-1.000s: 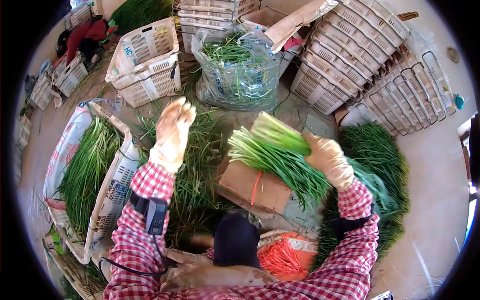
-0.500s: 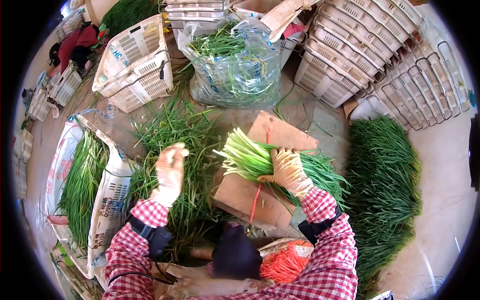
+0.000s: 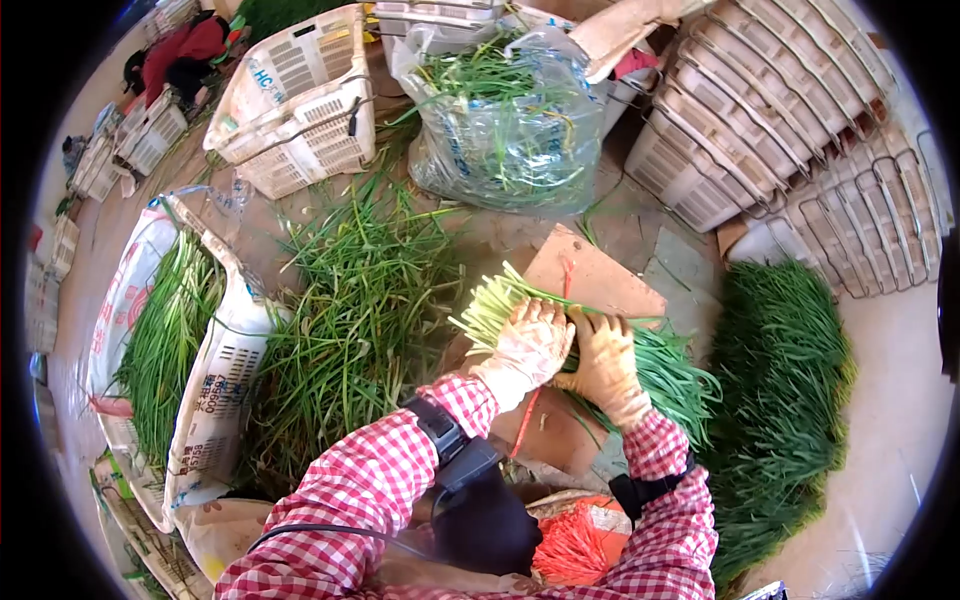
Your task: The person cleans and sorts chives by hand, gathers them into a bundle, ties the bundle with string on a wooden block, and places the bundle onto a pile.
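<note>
Lying beneath both hands (image 3: 606, 365) | green bunch (image 3: 668, 372) | fingers part-curled, holding it (pale ends (image 3: 487, 308) leftward)

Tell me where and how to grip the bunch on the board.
Probably best around the bunch between its pale ends and green tips, coming from above: it lies lengthwise across the board, which blocks the underside, and its stalks gather close there, while the tips spread loose.

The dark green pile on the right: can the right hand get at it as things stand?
Probably yes: nothing solid seems to block the right hand from the dark green pile, though that hand grips the bunch.
</note>
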A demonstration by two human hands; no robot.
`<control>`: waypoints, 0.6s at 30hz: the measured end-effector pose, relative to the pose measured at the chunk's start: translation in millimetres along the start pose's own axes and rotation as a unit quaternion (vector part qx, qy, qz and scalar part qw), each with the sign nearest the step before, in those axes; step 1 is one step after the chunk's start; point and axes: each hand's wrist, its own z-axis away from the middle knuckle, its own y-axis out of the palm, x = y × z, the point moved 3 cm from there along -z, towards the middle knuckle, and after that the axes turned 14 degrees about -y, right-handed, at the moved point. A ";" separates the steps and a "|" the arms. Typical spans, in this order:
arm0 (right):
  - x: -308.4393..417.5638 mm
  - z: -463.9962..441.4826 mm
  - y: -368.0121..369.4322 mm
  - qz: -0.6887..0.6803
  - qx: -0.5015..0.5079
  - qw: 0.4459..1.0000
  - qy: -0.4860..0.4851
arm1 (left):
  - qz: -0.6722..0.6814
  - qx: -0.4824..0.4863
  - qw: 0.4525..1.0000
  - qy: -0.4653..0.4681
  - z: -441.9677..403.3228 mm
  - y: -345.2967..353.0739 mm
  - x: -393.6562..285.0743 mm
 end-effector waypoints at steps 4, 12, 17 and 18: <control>-0.9 4.9 10.6 -0.016 -0.026 1.000 0.000 | 0.026 -0.022 0.999 0.027 -4.2 13.0 1.6; -25.4 -3.0 28.6 -0.096 0.013 0.994 0.048 | 0.037 0.041 0.991 0.124 -33.3 15.6 5.4; -15.0 -2.3 26.0 -0.049 0.032 0.997 0.059 | 0.140 -0.008 0.971 0.193 -6.8 -33.4 24.3; -14.8 -1.8 27.9 -0.060 0.035 0.996 0.056 | 0.072 -0.052 0.962 0.259 -1.1 -26.3 23.8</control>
